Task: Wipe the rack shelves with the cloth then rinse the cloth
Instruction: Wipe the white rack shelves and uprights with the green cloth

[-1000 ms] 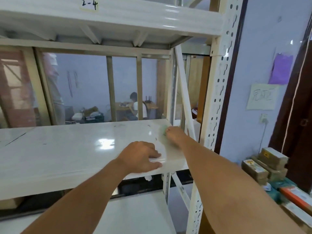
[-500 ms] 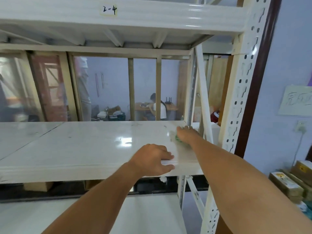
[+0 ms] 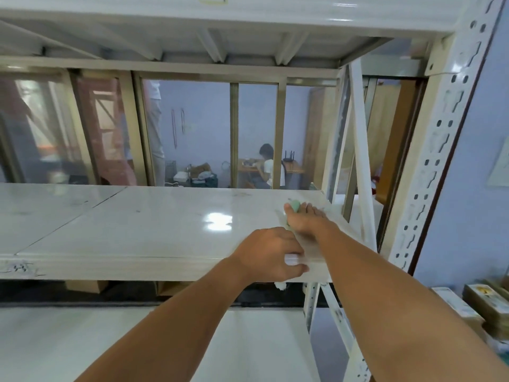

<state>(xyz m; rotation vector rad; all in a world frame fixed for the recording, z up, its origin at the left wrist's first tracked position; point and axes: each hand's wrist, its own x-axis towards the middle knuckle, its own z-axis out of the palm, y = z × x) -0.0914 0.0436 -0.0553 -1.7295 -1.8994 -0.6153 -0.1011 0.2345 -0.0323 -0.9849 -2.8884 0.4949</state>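
A white metal rack fills the view, and its middle shelf is glossy with a light reflection. My right hand lies flat on the shelf near its right end, pressing a pale green cloth that shows between and under the fingers. My left hand grips the shelf's front edge just in front of the right hand, fingers curled over the lip. A lower shelf spreads out beneath my forearms.
The perforated rack upright and a diagonal brace stand close to the right of my hands. The upper shelf hangs overhead. Behind is a glass partition with a seated person beyond. Cardboard boxes sit at lower right.
The view has shifted left and closer. My right hand with the cloth has slid slightly along the shelf's right end. My left hand still holds the front edge.
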